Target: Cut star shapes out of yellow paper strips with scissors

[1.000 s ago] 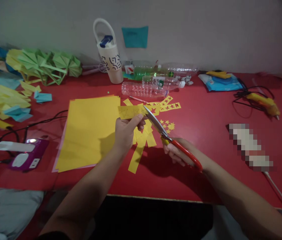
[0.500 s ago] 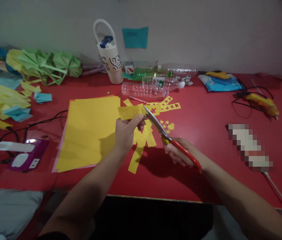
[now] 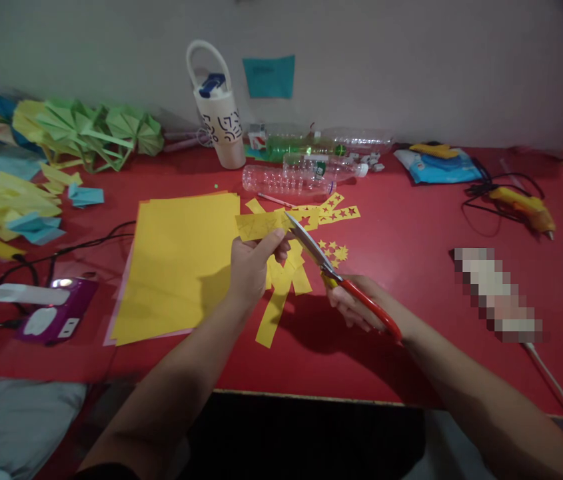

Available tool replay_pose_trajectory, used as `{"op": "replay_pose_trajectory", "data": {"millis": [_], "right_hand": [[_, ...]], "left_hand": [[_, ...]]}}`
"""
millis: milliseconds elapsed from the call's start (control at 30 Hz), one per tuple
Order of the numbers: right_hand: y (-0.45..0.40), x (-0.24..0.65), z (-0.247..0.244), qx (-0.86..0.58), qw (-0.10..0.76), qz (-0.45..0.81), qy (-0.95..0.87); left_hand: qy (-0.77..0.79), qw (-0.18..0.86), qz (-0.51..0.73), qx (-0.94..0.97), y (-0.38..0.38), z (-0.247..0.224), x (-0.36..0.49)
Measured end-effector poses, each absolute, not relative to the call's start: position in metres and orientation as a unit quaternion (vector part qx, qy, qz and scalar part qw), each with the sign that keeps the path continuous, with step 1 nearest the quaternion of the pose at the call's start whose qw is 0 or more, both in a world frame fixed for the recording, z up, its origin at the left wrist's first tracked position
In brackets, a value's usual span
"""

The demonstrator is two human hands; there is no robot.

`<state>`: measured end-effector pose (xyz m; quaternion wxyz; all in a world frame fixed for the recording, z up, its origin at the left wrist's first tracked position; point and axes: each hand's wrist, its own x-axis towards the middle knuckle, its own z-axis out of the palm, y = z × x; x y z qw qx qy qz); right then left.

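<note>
Pinched in my left hand [image 3: 256, 263] is a yellow paper strip [image 3: 257, 225] with star outlines drawn on it. My right hand [image 3: 356, 303] is wrapped round red-handled scissors [image 3: 367, 305], whose blades point up and left and meet the strip's right end. Below and behind my left hand lie more yellow strips [image 3: 272, 320] on the red table. Small cut-out yellow stars [image 3: 340, 253] sit in a pile just above the scissors. Strips with star-shaped holes [image 3: 346, 214] lie beyond them. A stack of yellow sheets [image 3: 181, 260] is left of my left hand.
Plastic bottles [image 3: 281, 180] and a white tumbler [image 3: 221, 127] stand or lie at the back. Glue gun [image 3: 526, 207] and blurred-out object [image 3: 496, 293] are at right. Folded papers [image 3: 86, 130] and a purple power strip [image 3: 58, 310] with cables occupy the left. The table's front edge [image 3: 311, 397] is near.
</note>
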<state>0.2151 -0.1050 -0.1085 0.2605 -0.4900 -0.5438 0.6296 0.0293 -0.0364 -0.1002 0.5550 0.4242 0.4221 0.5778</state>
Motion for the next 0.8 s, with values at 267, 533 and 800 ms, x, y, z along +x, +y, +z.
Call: {"op": "replay_pose_trajectory", "data": {"millis": [267,533,800], "right_hand": [[-0.105,0.215,-0.108,-0.493,0.262,0.629,-0.542],[-0.103,0.215,-0.111,-0.500,0.257,0.620,-0.547],[-0.106,0.209,-0.118,-0.459,0.298,0.647,-0.531]], "left_hand": [[0.415,0.561,0.582,0.418,-0.037,-0.099,0.031],[0.396,0.548,0.590,0.441,-0.038,-0.106,0.029],[0.382,0.498,0.599,0.498,-0.047,-0.117,0.037]]}}
